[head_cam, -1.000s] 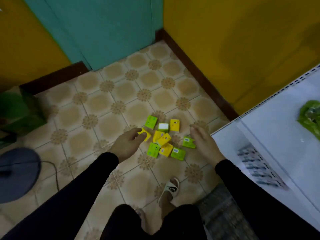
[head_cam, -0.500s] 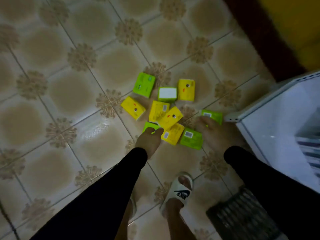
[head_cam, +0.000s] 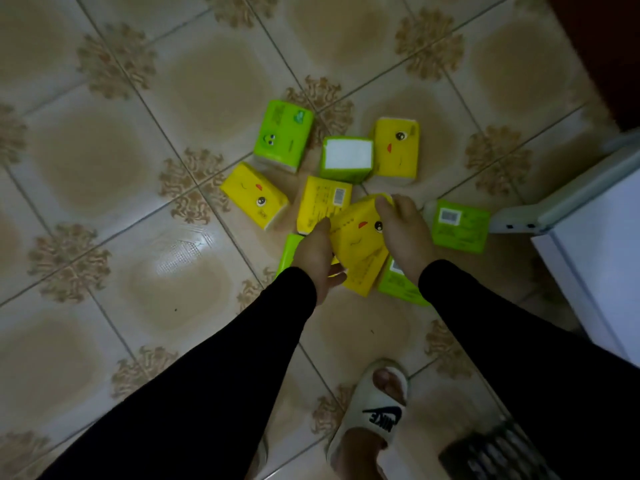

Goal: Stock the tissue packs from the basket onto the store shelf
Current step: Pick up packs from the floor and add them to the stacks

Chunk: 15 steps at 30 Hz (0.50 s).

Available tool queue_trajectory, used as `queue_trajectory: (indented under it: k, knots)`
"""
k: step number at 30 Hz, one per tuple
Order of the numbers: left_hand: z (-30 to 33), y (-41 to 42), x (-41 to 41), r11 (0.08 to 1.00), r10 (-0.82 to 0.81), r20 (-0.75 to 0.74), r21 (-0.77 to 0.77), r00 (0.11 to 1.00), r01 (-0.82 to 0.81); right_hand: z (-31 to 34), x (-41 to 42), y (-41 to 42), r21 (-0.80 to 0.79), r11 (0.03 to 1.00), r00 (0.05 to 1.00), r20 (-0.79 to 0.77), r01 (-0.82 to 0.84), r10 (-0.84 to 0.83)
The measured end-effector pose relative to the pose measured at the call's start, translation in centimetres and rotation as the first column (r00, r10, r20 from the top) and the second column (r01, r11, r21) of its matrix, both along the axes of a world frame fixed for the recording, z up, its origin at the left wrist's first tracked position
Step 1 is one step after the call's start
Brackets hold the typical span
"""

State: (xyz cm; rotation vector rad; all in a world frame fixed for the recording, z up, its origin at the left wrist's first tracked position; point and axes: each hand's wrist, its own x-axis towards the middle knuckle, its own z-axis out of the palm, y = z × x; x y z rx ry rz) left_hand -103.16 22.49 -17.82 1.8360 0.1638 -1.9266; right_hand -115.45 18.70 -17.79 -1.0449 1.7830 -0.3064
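Tissue packs loose on the floor

Head view: both hands grasp one yellow pack (head_cam: 360,233), left hand (head_cam: 317,258) and right hand (head_cam: 405,233) at its sides. Other packs (head_cam: 282,135) lie around it beside the white shelf (head_cam: 588,237). Half a second ago the hands lay on separate packs

Dim picture, dark at the edges.
A white shine sits on the floor tile (head_cam: 180,251); the basket (head_cam: 491,452) in the bottom corner looks blurry.
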Motion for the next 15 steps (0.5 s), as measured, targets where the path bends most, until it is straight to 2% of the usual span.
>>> queue_trajectory:
  k: [4, 10, 15]
  knots:
    - [9.5, -2.0, 2.0, 0.99, -0.051, 0.065, -0.126, 0.997, 0.059, 9.9, 0.4, -0.9, -0.095, 0.983, 0.983, 0.116, 0.157, -0.146]
    - [29.6, -7.4, 3.9, 0.9, -0.08, 0.222, -0.403, 0.972, 0.166, 30.4, 1.1, -4.9, -0.319, 0.92, 0.955, 0.255, 0.23, -0.15]
    - [48.0, -10.1, 4.3, 0.799, -0.07, 0.241, -0.567, 0.968, 0.199, 48.3, 0.9, -6.4, -0.445, 0.836, 0.909, 0.393, 0.322, -0.141]
